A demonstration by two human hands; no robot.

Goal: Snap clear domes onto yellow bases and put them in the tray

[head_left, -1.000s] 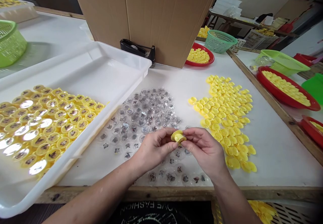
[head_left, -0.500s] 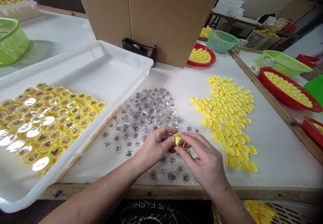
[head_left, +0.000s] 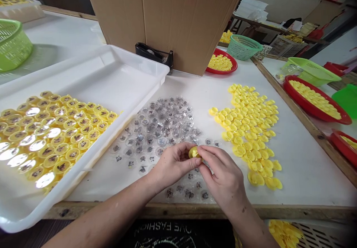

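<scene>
My left hand and my right hand meet over the front of the table, both closed on one small round yellow plastic piece. Fingers of both hands hide part of it. Under and behind my hands lie many clear round discs with small dark printed pictures. To the right spreads a pile of yellow plastic cups, shallow and round. On the left, a white tray holds rows of yellow pieces with printed clear tops.
A black tape dispenser stands behind the tray, against a tall cardboard box. Red plates of yellow parts and a green basket sit at the back right. A wooden strip edges the table's right side.
The yellow piece has been turned between my fingers, and my left thumb has shifted right along its lower side. Both hands stay close together. The view has moved slightly.
</scene>
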